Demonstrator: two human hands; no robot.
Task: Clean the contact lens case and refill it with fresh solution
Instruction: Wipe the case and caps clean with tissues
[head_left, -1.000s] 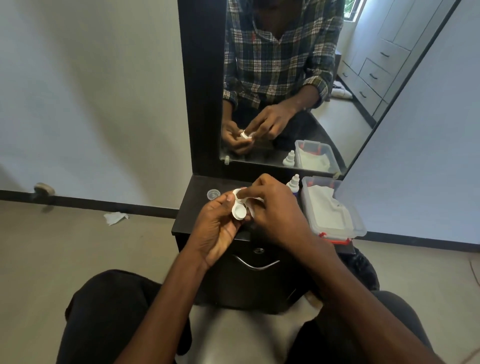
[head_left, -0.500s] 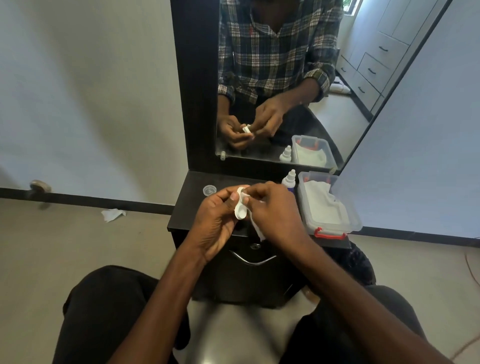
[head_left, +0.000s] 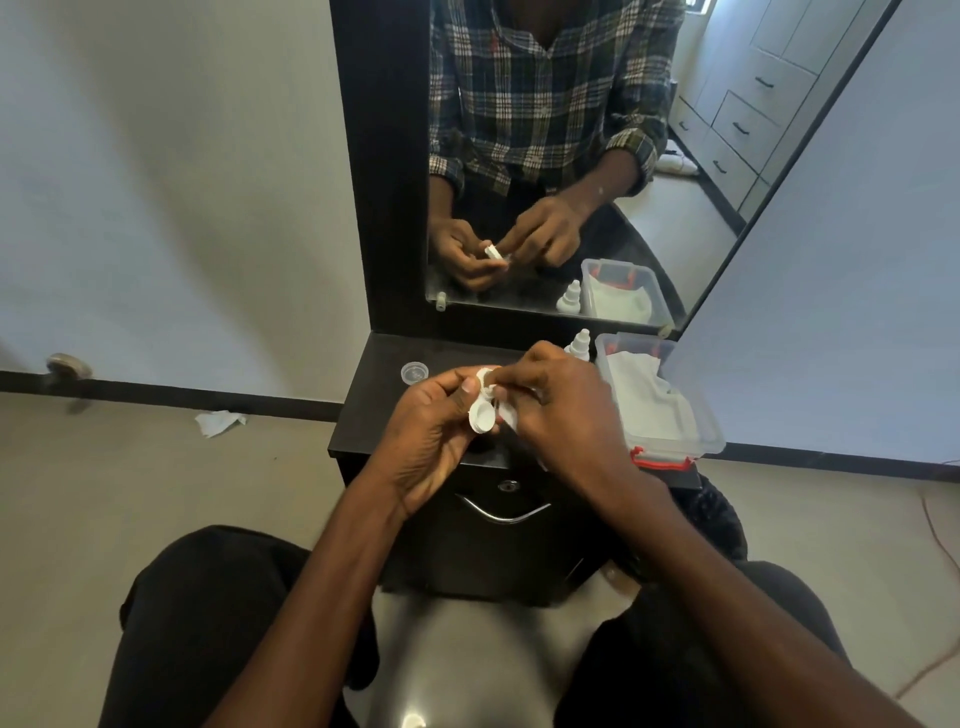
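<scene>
My left hand (head_left: 434, 431) grips a white contact lens case (head_left: 482, 413) over the front of a small dark cabinet (head_left: 374, 415). One open round well of the case faces me. My right hand (head_left: 563, 410) pinches a piece of white tissue (head_left: 508, 418) against the upper part of the case; most of the tissue is hidden under its fingers. A white solution bottle (head_left: 579, 344) stands on the cabinet behind my right hand. A small clear cap (head_left: 414, 372) lies on the cabinet top at the left.
A clear plastic box (head_left: 691, 415) with a red latch, holding white tissues, sits on the cabinet's right side. A mirror (head_left: 571, 156) stands behind it. A crumpled tissue (head_left: 218, 422) lies on the floor at the left. My knees flank the cabinet.
The case has turned slightly in my left hand, so its open well faces me more squarely. My right hand's fingers have shifted on the tissue at the case. Both hands stay over the cabinet.
</scene>
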